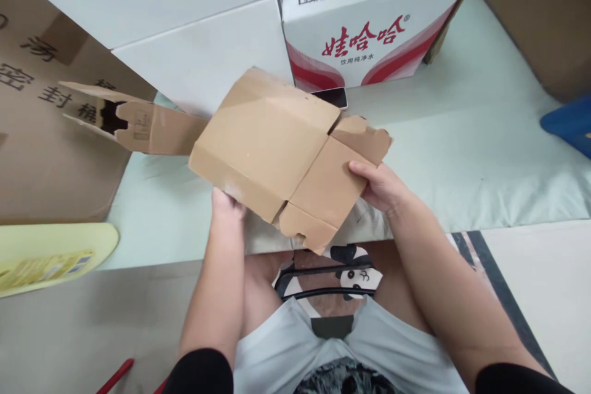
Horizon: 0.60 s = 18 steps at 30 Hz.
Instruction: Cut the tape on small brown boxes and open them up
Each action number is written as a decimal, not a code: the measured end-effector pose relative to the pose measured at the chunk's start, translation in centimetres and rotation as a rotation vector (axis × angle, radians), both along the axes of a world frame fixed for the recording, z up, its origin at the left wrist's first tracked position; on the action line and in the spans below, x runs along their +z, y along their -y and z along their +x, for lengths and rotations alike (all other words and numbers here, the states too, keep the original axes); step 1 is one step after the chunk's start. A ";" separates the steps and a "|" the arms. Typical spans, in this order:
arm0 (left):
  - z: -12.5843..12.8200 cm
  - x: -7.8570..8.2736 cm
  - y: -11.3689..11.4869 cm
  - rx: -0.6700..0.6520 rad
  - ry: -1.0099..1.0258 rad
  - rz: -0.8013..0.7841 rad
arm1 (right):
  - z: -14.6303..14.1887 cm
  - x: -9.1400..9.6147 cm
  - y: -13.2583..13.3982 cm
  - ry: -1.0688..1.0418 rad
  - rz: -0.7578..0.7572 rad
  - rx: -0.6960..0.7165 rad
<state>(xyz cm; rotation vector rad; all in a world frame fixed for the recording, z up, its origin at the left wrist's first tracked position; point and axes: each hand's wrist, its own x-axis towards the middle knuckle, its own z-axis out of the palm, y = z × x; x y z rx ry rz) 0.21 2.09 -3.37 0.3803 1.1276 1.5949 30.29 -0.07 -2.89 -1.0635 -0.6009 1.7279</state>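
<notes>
A brown cardboard box (268, 135) is tilted between my two hands above the pale green cloth, its end flap and two notched side tabs sticking out at the right. My left hand (228, 206) is under its lower left edge, with the fingers hidden behind the card. At the flap, my right hand (381, 184) grips the edge, thumb on top and fingers below. Another brown carton (161, 129) lies on its side at the left with its end open, partly covered by the box I hold.
White boxes (198, 55) and a red-and-white water carton (351, 43) stand along the back. A dark flat object (335, 97) lies before them. Large brown cartons (60, 135) rise at both sides. A yellow-green item (55, 255) is at left, a blue object (570, 126) at right.
</notes>
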 end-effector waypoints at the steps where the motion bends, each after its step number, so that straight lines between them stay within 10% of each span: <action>1: 0.3 0.2 0.0 0.022 0.025 0.022 | -0.5 0.0 0.5 0.008 -0.018 -0.040; 5: 1.1 1.8 0.5 0.076 0.186 0.102 | -0.4 1.9 2.5 0.107 0.093 -0.263; 9: 0.8 3.2 1.3 -0.047 0.321 0.001 | 4.2 5.4 5.2 0.334 0.410 -0.823; 12: 0.4 3.5 1.6 -0.100 0.305 0.032 | 9.1 6.9 6.9 0.545 0.328 -1.223; 18: 0.2 3.3 1.5 -0.149 0.296 0.065 | 14.9 7.6 3.2 0.962 0.221 -1.189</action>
